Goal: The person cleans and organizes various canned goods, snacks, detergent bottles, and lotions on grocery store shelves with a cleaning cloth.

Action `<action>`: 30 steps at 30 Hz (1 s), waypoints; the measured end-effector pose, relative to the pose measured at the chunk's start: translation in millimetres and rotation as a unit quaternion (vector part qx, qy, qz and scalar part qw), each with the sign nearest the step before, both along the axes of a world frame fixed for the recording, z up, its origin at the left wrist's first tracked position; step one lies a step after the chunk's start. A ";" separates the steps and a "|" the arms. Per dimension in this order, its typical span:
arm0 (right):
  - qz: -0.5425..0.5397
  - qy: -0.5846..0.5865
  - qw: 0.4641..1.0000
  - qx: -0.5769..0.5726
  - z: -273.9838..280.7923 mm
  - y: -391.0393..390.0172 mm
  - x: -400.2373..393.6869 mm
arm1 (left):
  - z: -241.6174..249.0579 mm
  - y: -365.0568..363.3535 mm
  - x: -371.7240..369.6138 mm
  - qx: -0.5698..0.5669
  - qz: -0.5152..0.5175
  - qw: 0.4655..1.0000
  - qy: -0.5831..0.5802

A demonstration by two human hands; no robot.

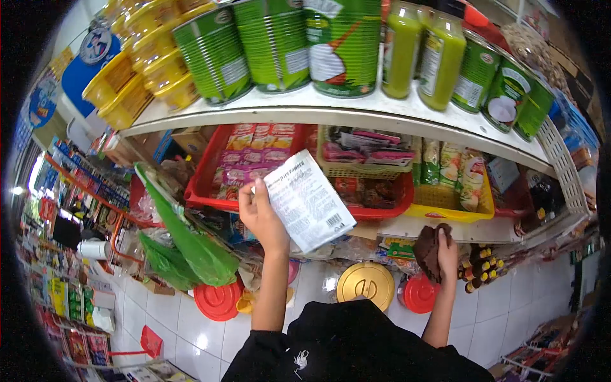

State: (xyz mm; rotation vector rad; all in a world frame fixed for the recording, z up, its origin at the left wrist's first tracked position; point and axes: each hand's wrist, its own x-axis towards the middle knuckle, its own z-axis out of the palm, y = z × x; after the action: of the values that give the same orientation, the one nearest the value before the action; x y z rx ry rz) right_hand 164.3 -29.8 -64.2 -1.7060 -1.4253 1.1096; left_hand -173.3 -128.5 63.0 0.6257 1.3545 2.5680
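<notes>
My left hand (261, 215) grips a white packet of jelly powder (312, 202) by its left edge, its printed back with a barcode facing me. The packet is tilted in front of a red tray (209, 167) that holds several rows of pink and purple sachets (254, 155). My right hand (448, 253) is closed around a crumpled brown cloth (428, 256), held low in front of the shelf edge, below the yellow basket (450, 211).
Large green cans (273, 48) and green bottles (440, 63) stand on the upper shelf (356, 116), with stacked yellow tubs (121, 92) at its left. Green plastic bags (191, 242) hang at the left. Red lids (217, 298) and a gold lid (365, 285) sit low near the tiled floor.
</notes>
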 end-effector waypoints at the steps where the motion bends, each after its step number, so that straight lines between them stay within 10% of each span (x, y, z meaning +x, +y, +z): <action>1: -0.038 0.097 0.994 0.026 2.2 -1.4 -11.5 | -6.3 -7.3 -2.6 0.003 -0.003 1.000 -0.020; 5: -0.076 0.406 0.905 0.101 71.6 -43.9 -92.0 | -13.7 -31.4 9.0 0.010 -0.026 0.997 -0.077; 6: -0.112 0.280 0.953 -0.018 103.9 -66.5 -109.5 | -19.2 -36.2 14.8 -0.004 -0.037 0.996 -0.083; 7: -0.034 0.155 0.987 -0.021 45.5 -60.9 -98.9 | -27.3 -40.2 20.6 -0.017 -0.049 0.995 -0.087; 10: 0.428 0.363 0.778 0.283 65.2 -92.4 -165.5 | -11.3 -52.6 59.1 -0.094 -0.148 0.985 0.007; 11: 0.491 0.193 0.816 0.234 74.2 -93.3 -174.3 | -10.0 -54.1 78.1 -0.084 -0.145 0.986 0.013; 12: 0.473 0.259 0.816 0.208 70.4 -97.4 -182.0 | -11.6 -58.6 90.4 -0.075 -0.140 0.987 0.020; 15: 0.370 0.447 0.803 0.136 80.4 -117.4 -207.3 | -18.9 -81.1 81.4 -0.166 -0.158 0.936 0.267; 20: 0.512 0.394 0.760 0.070 32.7 -130.1 -192.1 | 5.9 -106.1 54.2 -0.315 -0.081 0.748 0.578; 25: 0.555 0.593 0.546 -0.206 48.5 -164.8 -185.9 | 1.2 -109.8 45.7 -0.192 0.050 0.918 0.344; 28: 0.642 0.315 0.605 0.350 102.8 -133.9 -192.0 | -46.6 -112.6 61.3 -0.053 -0.001 0.990 0.129; 30: 0.666 0.342 0.550 0.370 111.9 -118.6 -191.8 | -142.5 -108.1 78.7 -0.015 -0.012 0.995 0.101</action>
State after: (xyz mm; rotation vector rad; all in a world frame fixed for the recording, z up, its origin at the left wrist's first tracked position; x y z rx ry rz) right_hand -27.5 -148.4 47.7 0.7030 -2.0407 1.2309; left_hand -94.7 -236.6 -79.5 0.9107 1.4311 2.5170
